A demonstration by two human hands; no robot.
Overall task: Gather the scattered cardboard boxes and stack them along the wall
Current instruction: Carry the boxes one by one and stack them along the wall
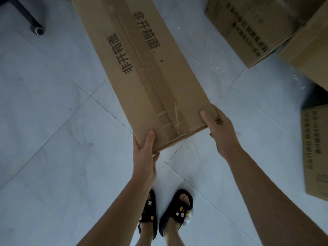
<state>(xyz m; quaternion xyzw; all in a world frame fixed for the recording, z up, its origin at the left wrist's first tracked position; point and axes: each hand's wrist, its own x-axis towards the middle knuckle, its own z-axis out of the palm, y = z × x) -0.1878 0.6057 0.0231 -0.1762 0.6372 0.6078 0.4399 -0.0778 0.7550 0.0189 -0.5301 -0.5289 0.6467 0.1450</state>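
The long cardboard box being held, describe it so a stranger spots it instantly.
On the pale tiled floor, look mid-frame above the black sandals. The long flat brown cardboard box is gripped by the left hand and right hand; unlike the boxes at right, it's slim and lifted.

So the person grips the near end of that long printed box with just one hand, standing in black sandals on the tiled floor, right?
Not quite: both hands grip it. The head view shows the left hand and right hand on the near corners of the long box. The black sandals and tiled floor are right.
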